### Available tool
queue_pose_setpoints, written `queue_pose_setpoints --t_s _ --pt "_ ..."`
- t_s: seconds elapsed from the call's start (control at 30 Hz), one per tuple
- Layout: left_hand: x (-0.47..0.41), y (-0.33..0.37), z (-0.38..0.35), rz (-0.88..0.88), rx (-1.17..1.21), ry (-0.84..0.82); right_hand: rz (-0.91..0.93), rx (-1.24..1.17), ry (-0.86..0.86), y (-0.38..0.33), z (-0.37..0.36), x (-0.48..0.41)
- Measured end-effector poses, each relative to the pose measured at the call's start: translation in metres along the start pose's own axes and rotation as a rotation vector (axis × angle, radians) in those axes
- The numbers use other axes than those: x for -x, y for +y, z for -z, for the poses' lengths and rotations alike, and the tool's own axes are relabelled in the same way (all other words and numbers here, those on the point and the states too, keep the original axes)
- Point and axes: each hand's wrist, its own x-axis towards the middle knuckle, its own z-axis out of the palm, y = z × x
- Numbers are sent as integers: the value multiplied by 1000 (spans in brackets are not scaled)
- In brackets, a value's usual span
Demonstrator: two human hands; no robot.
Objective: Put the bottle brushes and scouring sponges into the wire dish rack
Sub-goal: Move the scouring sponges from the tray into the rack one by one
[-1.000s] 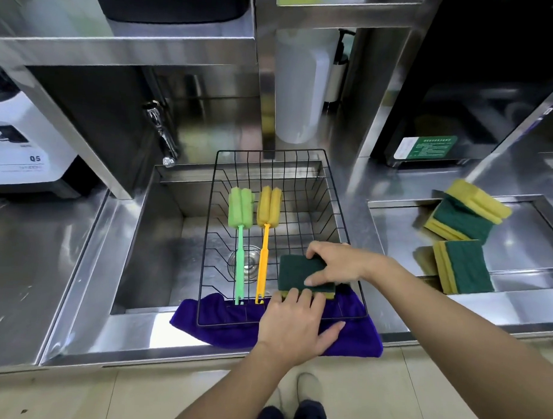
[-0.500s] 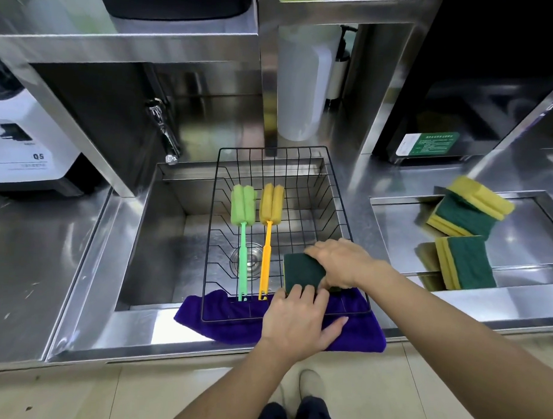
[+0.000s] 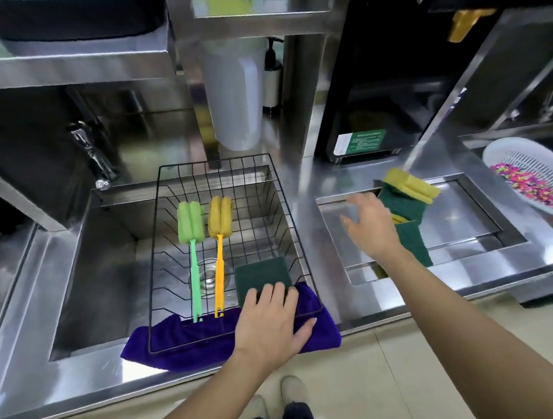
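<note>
- right hand (image 3: 373, 223) open, empty, fingers spread, reaching over the recessed tray (image 3: 475, 216) on the counter (image 3: 304, 191) toward the loose sponges (image 3: 407, 195)
- left hand (image 3: 272, 323) flat, unclenched, steadying wire rack (image 3: 156, 236) rim, fingertips on the sponge in rack (image 3: 262, 276)
- green brush (image 3: 191, 225) and yellow brush (image 3: 220, 218) already in rack
- advice: take the nearest sponge by its edges, one at a time, lay it flat beside the first, keep left hand bracing

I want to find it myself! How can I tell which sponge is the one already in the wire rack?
Find the black wire dish rack sitting over the sink. Inside, right of the green brush and orange brush, lies a dark green sponge, its near edge under the left hand. The other sponges lie outside, on the tray to the right.
</note>
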Motion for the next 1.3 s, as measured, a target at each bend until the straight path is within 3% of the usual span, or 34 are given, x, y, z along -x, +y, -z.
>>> queue_pose_setpoints --t_s 0.17,0.33,0.43,0.63,0.73,0.87,1.03,1.17,1.3 --pt "0 1 -7 -47 0 56 -399 83 -20 54 -2 9" --pt "1 -1 -11 -96 -31 77 -615 -12 -116 87 -8 20" --pt "2 -1 -11 -89 -29 80 -630 -32 -138 94 -11 20" --pt "2 -1 -11 -76 -13 94 -453 -224 138 58 2 5" --pt "2 -1 -11 -68 0 95 -338 -359 152 32 5 -6" --pt "3 -1 -10 -45 7 81 -179 -411 62 -9 5 -14" --pt "6 -2 -6 -16 12 83 124 -392 -199 -53 -9 -6" --pt "15 -9 -9 -71 -41 118 352 -264 -332 -80 -33 -2" --pt "19 -12 -12 -118 -62 150 439 -220 -454 -97 -55 -3"
